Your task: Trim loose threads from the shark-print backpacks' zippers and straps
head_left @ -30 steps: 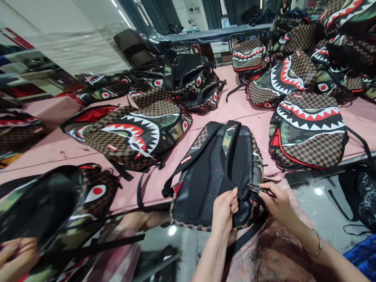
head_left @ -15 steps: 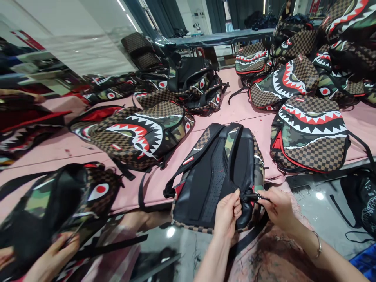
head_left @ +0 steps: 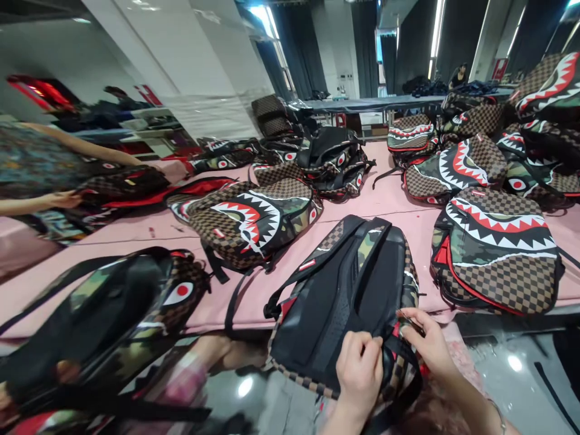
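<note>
A checkered and camouflage backpack [head_left: 312, 329] lies with its black padded back panel up, its near end over the table's front edge. My left hand [head_left: 360, 368] is closed in a fist at the lower part of its right shoulder strap [head_left: 369, 290], gripping the strap. To the right, my right hand [head_left: 426, 341] is pinched at the backpack's side edge, around a small dark piece that I cannot make out. Near it a bit of red lining shows. A loose black webbing end hangs below my hands.
Shark-mouth backpacks lie right [head_left: 502, 248] and left [head_left: 249, 220] on the pink table cover [head_left: 380, 205], with more piled behind. At the near left a co-worker's hand touches another backpack [head_left: 181, 296]. A person [head_left: 27, 157] at the far left handles one too.
The view has tilted up and turned left, so things sit lower and further right. My left hand has turned into a tighter fist; my right hand has moved to the backpack's side edge.
</note>
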Action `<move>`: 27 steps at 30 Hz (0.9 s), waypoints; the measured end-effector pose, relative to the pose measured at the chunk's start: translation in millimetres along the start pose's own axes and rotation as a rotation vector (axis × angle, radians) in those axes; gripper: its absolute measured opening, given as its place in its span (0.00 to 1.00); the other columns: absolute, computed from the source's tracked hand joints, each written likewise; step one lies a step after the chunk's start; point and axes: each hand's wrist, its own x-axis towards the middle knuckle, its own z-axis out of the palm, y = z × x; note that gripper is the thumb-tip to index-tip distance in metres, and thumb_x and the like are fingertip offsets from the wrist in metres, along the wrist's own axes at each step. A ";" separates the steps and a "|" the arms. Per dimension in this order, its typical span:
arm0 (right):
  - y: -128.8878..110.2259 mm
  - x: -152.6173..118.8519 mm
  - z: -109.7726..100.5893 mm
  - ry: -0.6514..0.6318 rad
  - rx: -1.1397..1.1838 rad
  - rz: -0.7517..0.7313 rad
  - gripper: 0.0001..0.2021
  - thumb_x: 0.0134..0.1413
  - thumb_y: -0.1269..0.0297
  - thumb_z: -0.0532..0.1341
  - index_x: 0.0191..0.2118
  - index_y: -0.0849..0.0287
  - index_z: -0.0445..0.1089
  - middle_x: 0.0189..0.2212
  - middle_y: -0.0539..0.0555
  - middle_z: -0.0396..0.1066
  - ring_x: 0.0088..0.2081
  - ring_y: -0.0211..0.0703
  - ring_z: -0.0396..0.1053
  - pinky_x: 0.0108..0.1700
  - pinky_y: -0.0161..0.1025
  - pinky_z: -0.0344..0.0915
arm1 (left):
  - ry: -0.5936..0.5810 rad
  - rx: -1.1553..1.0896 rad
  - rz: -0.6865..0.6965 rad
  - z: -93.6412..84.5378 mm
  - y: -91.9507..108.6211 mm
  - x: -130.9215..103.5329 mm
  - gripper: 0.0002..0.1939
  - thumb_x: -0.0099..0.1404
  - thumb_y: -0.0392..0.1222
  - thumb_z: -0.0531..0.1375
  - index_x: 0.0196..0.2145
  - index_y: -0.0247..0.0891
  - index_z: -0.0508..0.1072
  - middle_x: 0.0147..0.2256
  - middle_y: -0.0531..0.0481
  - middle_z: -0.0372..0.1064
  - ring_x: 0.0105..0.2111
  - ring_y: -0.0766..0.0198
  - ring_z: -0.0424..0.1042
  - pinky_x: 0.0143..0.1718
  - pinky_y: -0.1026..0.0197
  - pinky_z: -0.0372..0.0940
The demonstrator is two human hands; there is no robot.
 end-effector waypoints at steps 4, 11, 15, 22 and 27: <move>-7.1 33.0 4.9 0.059 -0.077 -0.033 0.17 0.39 0.52 0.64 0.34 0.61 0.73 0.33 0.57 0.74 0.36 0.48 0.70 0.39 0.42 0.65 | -0.099 0.026 0.120 20.4 28.5 -19.8 0.13 0.58 0.31 0.53 0.17 0.37 0.61 0.18 0.53 0.55 0.21 0.68 0.55 0.21 0.63 0.49; 1.4 81.4 13.4 -0.103 -0.014 0.194 0.19 0.31 0.49 0.66 0.19 0.59 0.61 0.12 0.42 0.54 0.15 0.30 0.50 0.17 0.30 0.48 | -0.366 -0.451 0.179 10.7 24.5 7.8 0.05 0.58 0.36 0.54 0.30 0.41 0.70 0.24 0.52 0.67 0.26 0.67 0.64 0.24 0.66 0.58; 6.7 76.6 10.3 -0.146 0.029 0.231 0.22 0.35 0.46 0.64 0.23 0.58 0.56 0.13 0.38 0.44 0.15 0.26 0.39 0.16 0.29 0.38 | -0.163 -0.667 -0.598 9.3 -24.9 43.8 0.10 0.62 0.42 0.51 0.39 0.39 0.69 0.36 0.48 0.68 0.26 0.68 0.69 0.27 0.64 0.66; 7.2 75.0 9.8 -0.184 0.135 0.287 0.21 0.36 0.48 0.66 0.26 0.59 0.59 0.13 0.38 0.46 0.15 0.26 0.39 0.17 0.29 0.36 | -0.326 -0.779 -0.882 56.0 -67.7 81.0 0.19 0.57 0.50 0.55 0.40 0.33 0.66 0.28 0.49 0.69 0.16 0.70 0.66 0.17 0.66 0.62; 8.8 73.9 16.6 -0.180 0.026 0.123 0.17 0.41 0.51 0.64 0.27 0.61 0.65 0.20 0.46 0.62 0.21 0.33 0.58 0.25 0.32 0.56 | -0.276 -0.551 -0.694 60.6 -72.0 81.8 0.12 0.56 0.43 0.55 0.17 0.37 0.65 0.15 0.54 0.60 0.17 0.67 0.63 0.21 0.65 0.59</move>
